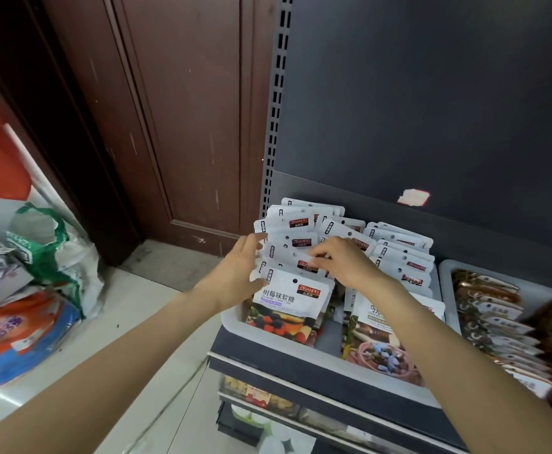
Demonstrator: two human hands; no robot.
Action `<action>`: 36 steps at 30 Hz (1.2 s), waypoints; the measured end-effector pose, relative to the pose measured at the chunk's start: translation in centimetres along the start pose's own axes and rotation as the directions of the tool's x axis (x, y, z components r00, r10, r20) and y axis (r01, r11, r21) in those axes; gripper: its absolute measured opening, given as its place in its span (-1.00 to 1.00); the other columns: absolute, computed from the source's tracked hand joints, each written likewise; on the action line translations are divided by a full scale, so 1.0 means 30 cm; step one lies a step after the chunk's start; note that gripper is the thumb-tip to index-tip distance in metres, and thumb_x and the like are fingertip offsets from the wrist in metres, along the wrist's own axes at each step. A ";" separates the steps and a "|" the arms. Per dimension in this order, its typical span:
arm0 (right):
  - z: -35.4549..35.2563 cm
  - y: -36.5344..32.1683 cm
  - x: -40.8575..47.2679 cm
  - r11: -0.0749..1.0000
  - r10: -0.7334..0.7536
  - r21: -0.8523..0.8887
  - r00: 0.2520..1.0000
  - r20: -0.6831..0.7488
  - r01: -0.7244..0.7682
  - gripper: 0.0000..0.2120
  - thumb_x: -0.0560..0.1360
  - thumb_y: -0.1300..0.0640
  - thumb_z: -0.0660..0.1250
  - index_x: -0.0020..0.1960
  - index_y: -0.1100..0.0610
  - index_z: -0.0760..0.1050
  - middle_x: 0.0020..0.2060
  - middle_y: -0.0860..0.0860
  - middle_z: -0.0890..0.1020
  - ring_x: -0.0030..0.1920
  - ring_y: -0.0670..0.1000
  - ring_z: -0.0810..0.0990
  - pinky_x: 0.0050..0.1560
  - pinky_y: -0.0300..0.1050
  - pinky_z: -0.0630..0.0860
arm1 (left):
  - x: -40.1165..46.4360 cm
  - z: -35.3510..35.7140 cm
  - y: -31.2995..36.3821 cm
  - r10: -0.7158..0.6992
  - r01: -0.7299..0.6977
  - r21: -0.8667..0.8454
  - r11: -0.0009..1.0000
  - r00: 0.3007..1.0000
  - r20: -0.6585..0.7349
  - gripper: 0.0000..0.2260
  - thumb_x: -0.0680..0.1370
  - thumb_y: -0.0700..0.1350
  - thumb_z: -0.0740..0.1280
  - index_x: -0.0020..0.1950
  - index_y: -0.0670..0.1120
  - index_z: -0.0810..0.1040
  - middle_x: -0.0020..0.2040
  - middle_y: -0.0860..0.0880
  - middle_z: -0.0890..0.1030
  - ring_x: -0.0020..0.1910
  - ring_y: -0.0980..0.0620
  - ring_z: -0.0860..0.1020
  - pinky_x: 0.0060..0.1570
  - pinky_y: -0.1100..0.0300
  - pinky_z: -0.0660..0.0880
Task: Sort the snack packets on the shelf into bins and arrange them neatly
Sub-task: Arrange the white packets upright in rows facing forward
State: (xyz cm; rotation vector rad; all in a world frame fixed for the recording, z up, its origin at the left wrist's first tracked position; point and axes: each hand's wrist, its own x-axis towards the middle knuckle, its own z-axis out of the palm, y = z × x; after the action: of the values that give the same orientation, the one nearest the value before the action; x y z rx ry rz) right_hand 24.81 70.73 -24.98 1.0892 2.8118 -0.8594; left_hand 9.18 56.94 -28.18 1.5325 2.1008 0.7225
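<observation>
A dark metal shelf point(317, 375) with a dark back panel point(431, 93) was seen beside a brown wooden door point(186, 109); sacks point(55, 257) lay on the pale floor point(137, 322) at nine o'clock. A white bin point(301, 350) on the shelf was filled with upright white snack packets point(292, 303) printed with berries. The packets' left edge was pressed by the straight fingers of the left hand point(238, 273). A packet top was pinched by the right hand point(343, 263). At three o'clock, brown packets point(497, 316) were held in a second bin point(446, 273).

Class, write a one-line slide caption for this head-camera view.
Both hands, left hand and right hand, straighten white snack packets standing in a grey bin on a shop shelf.
</observation>
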 end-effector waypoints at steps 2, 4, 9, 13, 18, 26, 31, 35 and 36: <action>0.014 0.001 -0.003 0.999 0.039 0.006 0.999 0.013 -0.039 -0.70 0.60 0.16 0.22 0.31 0.12 0.49 0.20 0.11 0.59 0.13 0.19 0.58 0.21 0.01 0.47 | 0.000 0.004 0.012 -0.021 0.022 -0.028 0.999 1.000 0.020 -0.27 0.48 -0.16 0.44 0.51 -0.02 0.07 0.39 -0.04 0.28 0.23 0.00 0.44 0.22 0.14 0.40; 0.014 0.001 -0.013 0.998 0.048 0.033 0.999 0.017 -0.048 -0.68 0.62 0.19 0.17 0.35 0.11 0.45 0.29 0.06 0.53 0.23 0.09 0.52 0.19 -0.20 0.38 | -0.004 0.010 0.017 -0.021 0.022 -0.015 1.000 0.999 0.037 -0.25 0.49 -0.15 0.42 0.53 -0.01 0.04 0.44 -0.03 0.22 0.34 -0.03 0.37 0.26 0.15 0.35; 0.009 0.014 -0.067 0.972 0.028 0.228 0.987 0.158 -0.065 -0.69 0.60 0.17 0.22 0.32 0.03 0.48 0.13 -0.09 0.56 0.16 -0.03 0.52 0.09 -0.12 0.52 | -0.026 0.019 0.020 -0.018 0.030 -0.096 0.995 0.992 0.121 -0.22 0.51 -0.23 0.36 0.56 0.05 -0.06 0.54 0.08 0.00 0.44 0.01 0.24 0.19 0.26 0.37; 0.051 0.028 -0.098 0.926 0.058 0.364 0.990 0.132 -0.103 -0.67 0.62 0.12 0.17 0.37 0.01 0.42 0.23 -0.11 0.51 0.24 -0.08 0.47 0.25 -0.09 0.43 | -0.046 0.024 0.051 -0.101 0.211 -0.559 0.802 0.970 0.222 -0.25 0.54 -0.42 0.19 0.55 0.11 -0.07 0.36 0.13 0.26 0.23 0.17 0.32 0.09 0.24 0.38; 0.102 -0.001 -0.118 0.895 0.119 0.429 0.992 0.042 -0.126 -0.61 0.61 0.01 0.17 0.42 0.02 0.31 0.23 -0.19 0.36 0.24 -0.18 0.31 0.20 -0.26 0.24 | -0.029 0.025 0.052 -0.128 0.236 -0.629 0.741 0.969 0.212 -0.27 0.53 -0.45 0.12 0.54 0.13 -0.02 0.25 0.19 0.25 0.23 0.16 0.30 0.07 0.27 0.35; 0.141 -0.054 -0.123 0.961 0.084 0.274 0.977 -0.195 -0.028 -0.68 0.60 0.30 0.17 0.32 0.14 0.49 0.28 0.03 0.52 0.31 0.04 0.45 0.26 -0.20 0.35 | -0.076 0.018 0.021 -0.051 0.136 -0.742 0.657 0.989 0.136 -0.30 0.52 -0.43 0.14 0.52 0.14 0.08 0.33 0.24 0.33 0.33 0.20 0.30 0.19 0.26 0.32; 0.163 -0.075 -0.126 0.977 0.032 0.215 0.989 -0.145 0.000 -0.67 0.61 0.24 0.17 0.34 0.08 0.46 0.33 0.02 0.48 0.33 0.04 0.43 0.26 -0.16 0.35 | -0.069 0.010 -0.015 -0.019 -0.026 -0.335 0.942 0.991 -0.131 -0.51 0.58 0.02 0.27 0.48 0.09 0.21 0.51 0.13 0.08 0.44 0.14 0.15 0.34 0.19 0.23; 0.103 -0.068 -0.122 0.977 0.019 0.212 1.000 -0.020 -0.015 -0.69 0.61 0.18 0.19 0.33 0.09 0.47 0.28 0.00 0.53 0.26 -0.06 0.46 0.17 -0.29 0.31 | -0.024 -0.003 -0.018 0.175 -0.176 0.086 0.981 0.984 0.025 -0.47 0.55 0.16 0.25 0.48 0.06 0.23 0.51 0.04 0.17 0.48 0.01 0.14 0.40 0.09 0.19; 0.081 -0.065 -0.118 0.973 0.020 0.231 1.000 -0.008 -0.018 -0.70 0.61 0.13 0.20 0.32 0.07 0.48 0.27 -0.02 0.53 0.25 -0.06 0.47 0.20 -0.26 0.32 | -0.011 -0.011 -0.018 0.184 -0.191 0.169 0.967 0.981 0.060 -0.47 0.56 0.17 0.23 0.49 0.06 0.22 0.48 0.03 0.22 0.46 0.00 0.17 0.38 0.09 0.22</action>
State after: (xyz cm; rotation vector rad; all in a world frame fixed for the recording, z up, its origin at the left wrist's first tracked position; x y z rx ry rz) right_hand 25.81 66.14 -25.41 1.1453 2.7575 -1.2068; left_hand 8.69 56.44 -28.26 1.8443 2.0518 0.5746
